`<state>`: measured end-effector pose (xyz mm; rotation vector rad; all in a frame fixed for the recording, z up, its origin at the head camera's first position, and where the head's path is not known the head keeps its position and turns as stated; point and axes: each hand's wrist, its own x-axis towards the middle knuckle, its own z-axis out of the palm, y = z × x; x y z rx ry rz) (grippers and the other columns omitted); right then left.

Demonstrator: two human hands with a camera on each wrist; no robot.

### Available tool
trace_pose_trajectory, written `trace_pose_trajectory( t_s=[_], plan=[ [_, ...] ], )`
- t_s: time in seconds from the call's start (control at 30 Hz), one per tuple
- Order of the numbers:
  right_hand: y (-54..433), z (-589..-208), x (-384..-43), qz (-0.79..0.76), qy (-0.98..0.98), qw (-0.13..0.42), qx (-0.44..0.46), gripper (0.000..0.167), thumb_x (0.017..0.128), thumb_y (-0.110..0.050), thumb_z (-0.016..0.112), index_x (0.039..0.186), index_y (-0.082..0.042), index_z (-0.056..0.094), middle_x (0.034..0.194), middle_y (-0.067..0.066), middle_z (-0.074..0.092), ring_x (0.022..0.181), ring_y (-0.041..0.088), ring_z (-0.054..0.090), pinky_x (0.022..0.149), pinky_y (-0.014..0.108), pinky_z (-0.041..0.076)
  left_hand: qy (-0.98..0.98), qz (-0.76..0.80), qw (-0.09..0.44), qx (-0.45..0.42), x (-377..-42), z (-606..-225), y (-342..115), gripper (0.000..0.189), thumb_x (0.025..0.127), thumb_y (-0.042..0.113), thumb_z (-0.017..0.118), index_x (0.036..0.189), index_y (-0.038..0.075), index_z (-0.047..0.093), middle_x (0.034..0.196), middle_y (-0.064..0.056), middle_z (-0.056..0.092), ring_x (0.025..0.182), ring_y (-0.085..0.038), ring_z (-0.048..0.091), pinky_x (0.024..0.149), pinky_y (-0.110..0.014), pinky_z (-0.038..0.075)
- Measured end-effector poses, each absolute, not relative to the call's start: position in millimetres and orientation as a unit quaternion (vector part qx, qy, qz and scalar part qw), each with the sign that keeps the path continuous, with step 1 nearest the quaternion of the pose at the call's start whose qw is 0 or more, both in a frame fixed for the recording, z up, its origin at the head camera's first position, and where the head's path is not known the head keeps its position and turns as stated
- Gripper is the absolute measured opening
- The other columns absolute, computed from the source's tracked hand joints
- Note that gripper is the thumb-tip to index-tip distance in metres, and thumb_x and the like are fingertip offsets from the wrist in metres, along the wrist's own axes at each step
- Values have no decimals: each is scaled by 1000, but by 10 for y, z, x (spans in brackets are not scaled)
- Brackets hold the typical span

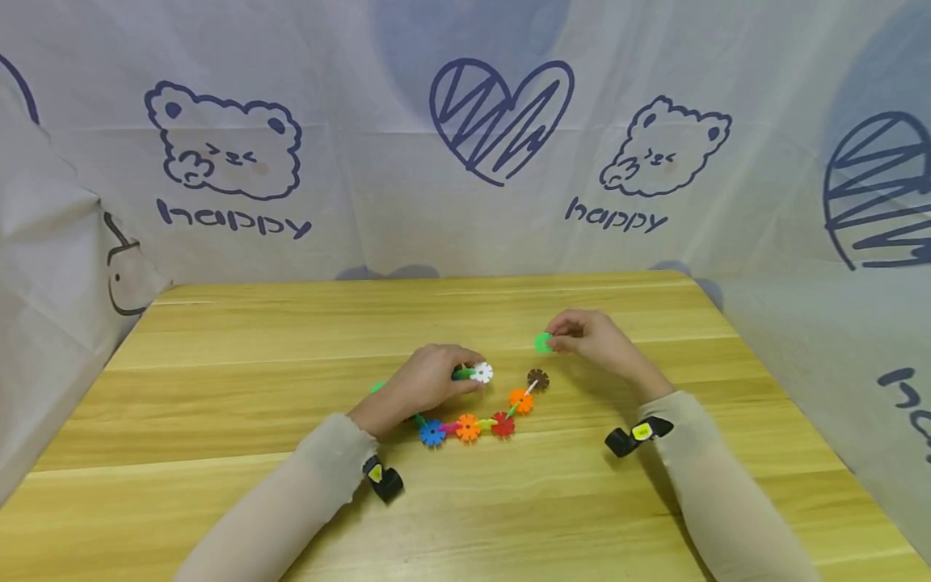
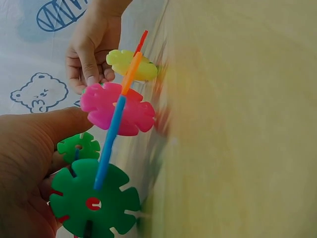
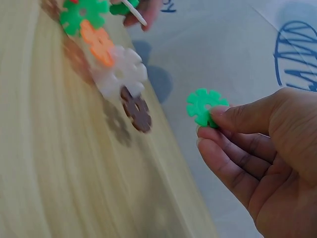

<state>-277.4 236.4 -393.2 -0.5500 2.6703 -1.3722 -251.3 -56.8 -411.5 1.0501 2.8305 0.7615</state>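
A chain of notched plastic snowflake discs, among them a blue disc (image 1: 432, 433), a red disc (image 1: 503, 425) and a brown disc (image 1: 538, 379), curves across the table. My left hand (image 1: 429, 378) grips one part of this chain, with a white disc (image 1: 482, 372) at its fingertips; the palm side is hidden from above. Close to the left wrist camera are a dark green disc (image 2: 94, 198) and a pink disc (image 2: 118, 109). Between thumb and fingers, my right hand (image 1: 600, 343) pinches a single light green disc (image 3: 207, 107), held apart from the brown end disc.
The wooden table (image 1: 218, 339) carries the chain. Behind it and at the sides hangs a pale cloth (image 1: 378, 202) printed with bears and hearts. Each wrist wears a black strap camera, such as the right wrist camera (image 1: 638, 435).
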Motion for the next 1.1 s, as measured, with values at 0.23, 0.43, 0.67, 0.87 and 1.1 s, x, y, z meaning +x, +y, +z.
trace_pose_trajectory(
  t_s=[0.23,0.43,0.67,0.87,1.1],
  plan=[
    [2184,-3955,-2713,-462,861,62,-205,6,91,-1,68,96,1,65,89,10,68,86,34,67,78,43,56,909,245,6,338,-2516,-4113,-566,40,91,33,71,125,13,67,116,-2,69,94,-13,65,81,-32,53],
    [2057,-3998,-2663,-450,865,70,-213,8,90,-6,71,95,-3,66,90,7,69,83,21,65,76,35,56,907,254,1,336,-2518,-4112,-560,37,90,32,73,122,14,69,110,0,70,88,-10,64,77,-29,53],
    [1922,-4010,-2584,-445,862,77,-230,6,91,-6,69,96,-4,66,88,7,69,74,24,63,62,32,53,906,262,3,332,-2509,-4114,-564,34,90,32,73,120,16,69,106,2,71,85,-9,66,77,-29,53],
    [1845,-4015,-2549,-432,865,56,-250,5,91,-5,69,95,-6,67,88,4,69,78,26,64,63,27,53,906,260,2,334,-2511,-4114,-567,35,90,33,72,121,16,68,108,1,71,88,-11,66,79,-31,54],
    [1802,-4014,-2507,-419,870,32,-258,6,91,-4,69,94,-9,67,87,2,69,76,23,64,61,27,52,905,257,-2,341,-2513,-4114,-565,39,91,34,71,125,14,68,114,-2,70,93,-13,67,83,-33,54]
  ],
)
